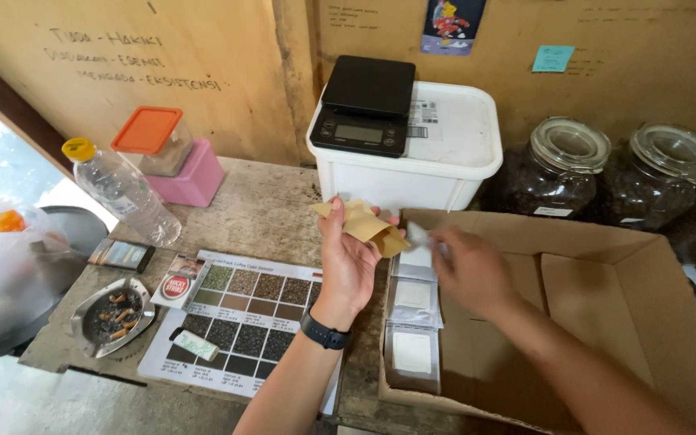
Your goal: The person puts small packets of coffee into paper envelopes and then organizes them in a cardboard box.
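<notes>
Left hand grips tan pouch; right hand blurred.

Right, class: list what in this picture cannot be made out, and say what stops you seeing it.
1. Head view: the right hand is motion-blurred, so the small pale item at its fingertips is unclear.
2. The brown paper pouch is partly covered by the left hand.
3. The cardboard box is cut off by the frame's right and bottom edges.
</notes>
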